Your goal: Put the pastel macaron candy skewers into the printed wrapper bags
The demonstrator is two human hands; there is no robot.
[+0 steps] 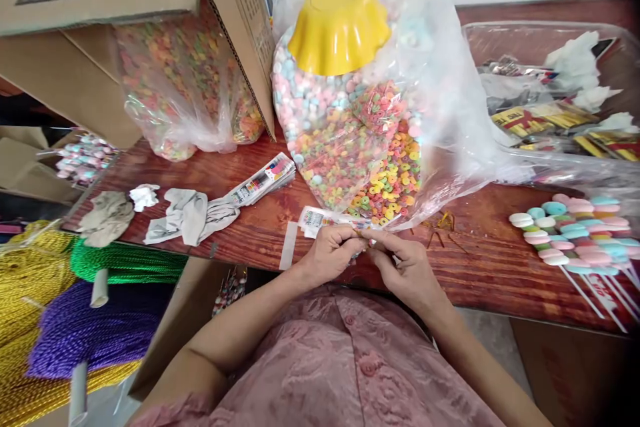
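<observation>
My left hand (333,255) and my right hand (403,267) meet at the table's front edge, fingertips pinched together around something small, partly hidden, with a gold-coloured bit showing between them. Just behind my hands lie printed wrappers (315,219). Beyond these, a clear bag of colourful ring-shaped pieces (393,177) stands open, beside pink, white and blue round pieces (290,90) in a larger bag. Several thin gold ties (443,221) are scattered to the right of my right hand.
An upturned yellow bowl (340,23) rests on the bags. A cardboard box (257,33) stands left, above grey cloths (193,213) and a wrapper stack (265,179). Sticks with pastel pieces (583,233) and a clear tray (540,25) are right. Coloured cord bundles (95,330) hang lower left.
</observation>
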